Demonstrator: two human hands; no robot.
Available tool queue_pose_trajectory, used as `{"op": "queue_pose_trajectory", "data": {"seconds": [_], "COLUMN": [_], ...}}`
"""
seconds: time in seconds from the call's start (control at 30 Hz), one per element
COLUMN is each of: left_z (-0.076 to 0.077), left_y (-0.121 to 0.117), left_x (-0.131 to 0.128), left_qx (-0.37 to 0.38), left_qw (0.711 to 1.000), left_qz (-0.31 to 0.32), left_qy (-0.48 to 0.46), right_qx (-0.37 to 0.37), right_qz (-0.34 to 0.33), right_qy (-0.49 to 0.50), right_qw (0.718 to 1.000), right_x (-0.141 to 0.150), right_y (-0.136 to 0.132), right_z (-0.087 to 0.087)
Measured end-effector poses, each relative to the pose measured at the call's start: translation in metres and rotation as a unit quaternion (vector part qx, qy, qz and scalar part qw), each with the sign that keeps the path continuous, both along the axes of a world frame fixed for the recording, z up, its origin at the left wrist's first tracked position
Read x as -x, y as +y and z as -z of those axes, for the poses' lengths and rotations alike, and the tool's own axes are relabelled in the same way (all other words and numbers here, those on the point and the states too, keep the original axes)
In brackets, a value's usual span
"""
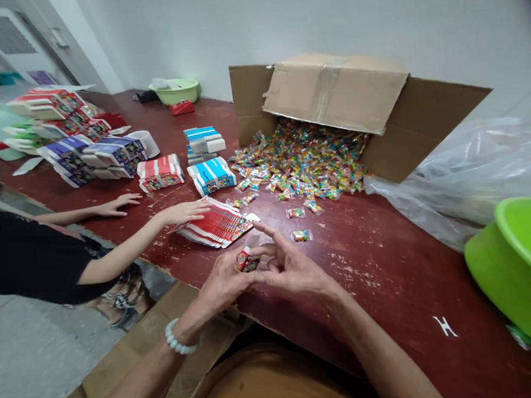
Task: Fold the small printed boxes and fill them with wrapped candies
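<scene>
Pose: left hand (228,275) pinches red box (247,261) | right hand (294,268): forefinger (272,230) extended, hold unclear

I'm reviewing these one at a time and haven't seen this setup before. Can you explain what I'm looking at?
There's no machine. The left hand and right hand are a person's own, seen in one picture from a camera worn on the head, looking forward and down. The left hand holds a small red box; the right is close against it. On the dark red table, wrapped sweets spill from a cardboard carton. A co-worker's hand is at the overlapping red packets.
</scene>
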State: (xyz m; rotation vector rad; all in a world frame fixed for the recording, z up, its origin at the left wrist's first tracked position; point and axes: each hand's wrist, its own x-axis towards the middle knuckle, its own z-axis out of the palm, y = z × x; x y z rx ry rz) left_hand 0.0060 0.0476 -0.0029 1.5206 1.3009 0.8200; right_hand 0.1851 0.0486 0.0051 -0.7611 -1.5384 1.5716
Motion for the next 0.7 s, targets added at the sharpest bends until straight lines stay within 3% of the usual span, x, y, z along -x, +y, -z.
{"op": "queue_pose_trajectory", "data": {"seconds": [0.07, 0.1, 0.17, 0.27, 0.37, 0.43, 0.5, 0.6, 0.7], "left_z": [0.001, 0.001, 0.001, 0.004, 0.012, 0.020, 0.026, 0.030, 0.026], "left_y": [-0.004, -0.006, -0.011, -0.014, -0.015, -0.018, -0.024, -0.035, -0.040], "left_x": [-0.002, -0.003, -0.006, -0.009, -0.009, -0.009, -0.012, -0.017, -0.018], "left_qx": [0.046, 0.080, 0.160, 0.235, 0.163, 0.067, 0.005, -0.031, -0.017], "left_qw": [0.997, 0.992, 0.973, 0.943, 0.960, 0.978, 0.976, 0.966, 0.967], "left_qz": [0.007, -0.006, -0.023, 0.006, 0.006, -0.054, -0.127, -0.170, -0.147], "left_qy": [-0.067, -0.100, -0.165, -0.234, -0.226, -0.191, -0.176, -0.192, -0.208], "right_qx": [-0.035, -0.045, -0.040, 0.019, 0.055, 0.039, 0.032, 0.050, 0.042], "right_qz": [0.117, 0.143, 0.128, 0.095, 0.156, 0.183, 0.191, 0.219, 0.247], "right_qy": [-0.027, -0.043, -0.051, -0.030, -0.054, -0.092, -0.104, -0.060, -0.014], "right_qw": [0.992, 0.988, 0.990, 0.995, 0.985, 0.978, 0.976, 0.973, 0.968], "right_x": [0.002, 0.003, 0.005, 0.008, 0.009, 0.008, 0.008, 0.013, 0.021], "right_y": [0.001, 0.003, 0.005, 0.005, 0.004, 0.002, -0.002, -0.010, -0.017], "right_z": [0.005, 0.007, 0.012, 0.019, 0.023, 0.025, 0.026, 0.031, 0.037]}}
